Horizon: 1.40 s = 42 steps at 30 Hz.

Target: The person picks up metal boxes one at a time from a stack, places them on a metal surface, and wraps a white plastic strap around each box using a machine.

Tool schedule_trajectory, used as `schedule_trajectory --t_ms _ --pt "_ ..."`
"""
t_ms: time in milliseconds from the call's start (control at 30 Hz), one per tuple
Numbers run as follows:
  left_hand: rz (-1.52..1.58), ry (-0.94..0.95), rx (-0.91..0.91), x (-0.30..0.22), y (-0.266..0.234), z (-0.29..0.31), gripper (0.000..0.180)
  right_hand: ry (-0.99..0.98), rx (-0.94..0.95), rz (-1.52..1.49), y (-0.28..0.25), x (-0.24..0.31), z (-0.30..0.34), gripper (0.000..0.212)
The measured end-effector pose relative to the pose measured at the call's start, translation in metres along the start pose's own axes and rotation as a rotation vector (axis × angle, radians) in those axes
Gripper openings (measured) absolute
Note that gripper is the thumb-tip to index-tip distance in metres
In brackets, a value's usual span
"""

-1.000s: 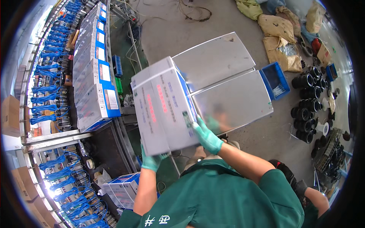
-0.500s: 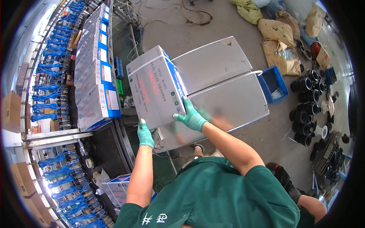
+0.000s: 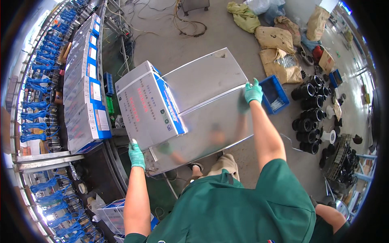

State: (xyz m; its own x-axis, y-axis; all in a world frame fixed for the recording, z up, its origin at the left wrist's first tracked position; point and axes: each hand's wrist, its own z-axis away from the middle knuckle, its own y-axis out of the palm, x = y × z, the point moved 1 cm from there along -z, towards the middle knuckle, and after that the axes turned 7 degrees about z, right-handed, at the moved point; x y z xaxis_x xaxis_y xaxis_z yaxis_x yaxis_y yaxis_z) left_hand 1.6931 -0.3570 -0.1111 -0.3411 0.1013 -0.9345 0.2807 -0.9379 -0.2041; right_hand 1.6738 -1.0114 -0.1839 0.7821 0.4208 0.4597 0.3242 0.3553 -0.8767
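A grey and blue carton (image 3: 146, 107) with red print and a white strap around it lies on the left part of a shiny metal table (image 3: 210, 77). My left hand (image 3: 136, 155), in a green glove, grips the carton's near left corner, its thumb on the top edge. At the table's right edge, my gloved right hand (image 3: 253, 92) is closed around the end of a white strap, beside the slot (image 3: 214, 99) between the two table plates. The hand covers most of that strap end.
Similar cartons (image 3: 87, 101) stand in a row on the left, beside a rack of parts with blue cables (image 3: 36, 105). A blue bin (image 3: 275, 95) is just right of the table. Beyond are sacks (image 3: 275, 38) and black spools (image 3: 310, 113). Another person's arm (image 3: 330, 218) shows lower right.
My right hand has left the carton's side and moved right to the strap end at the table edge. My left hand stays at the carton's corner. The whole view has shifted a little.
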Motion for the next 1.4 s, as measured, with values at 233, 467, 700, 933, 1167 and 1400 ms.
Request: schedule_trajectory --t_ms 233,467,700,933,1167,1400 --pt "-0.351 0.12 -0.002 -0.02 0.001 0.006 0.069 -0.052 0.337 -0.109 0.073 -0.042 -0.104 0.046" --pt "-0.869 1.133 0.224 -0.132 0.072 0.07 0.047 -0.202 -0.04 -1.079 -0.138 0.092 0.058 0.032" --pt "-1.209 1.306 0.696 -0.209 0.185 0.123 0.036 -1.486 -0.082 -0.192 -0.216 0.313 0.33 0.046" --pt "-1.614 1.251 0.437 -0.218 0.009 0.018 0.032 -1.1 0.654 -0.323 -0.121 0.327 0.309 0.053" --pt "-1.889 0.771 0.045 -0.168 -0.196 -0.056 0.032 -0.681 0.287 -0.012 0.04 0.275 0.281 0.076" --pt "-1.868 0.431 -0.153 -0.158 -0.305 -0.061 0.013 -0.524 0.385 0.085 0.028 0.288 0.305 0.082"
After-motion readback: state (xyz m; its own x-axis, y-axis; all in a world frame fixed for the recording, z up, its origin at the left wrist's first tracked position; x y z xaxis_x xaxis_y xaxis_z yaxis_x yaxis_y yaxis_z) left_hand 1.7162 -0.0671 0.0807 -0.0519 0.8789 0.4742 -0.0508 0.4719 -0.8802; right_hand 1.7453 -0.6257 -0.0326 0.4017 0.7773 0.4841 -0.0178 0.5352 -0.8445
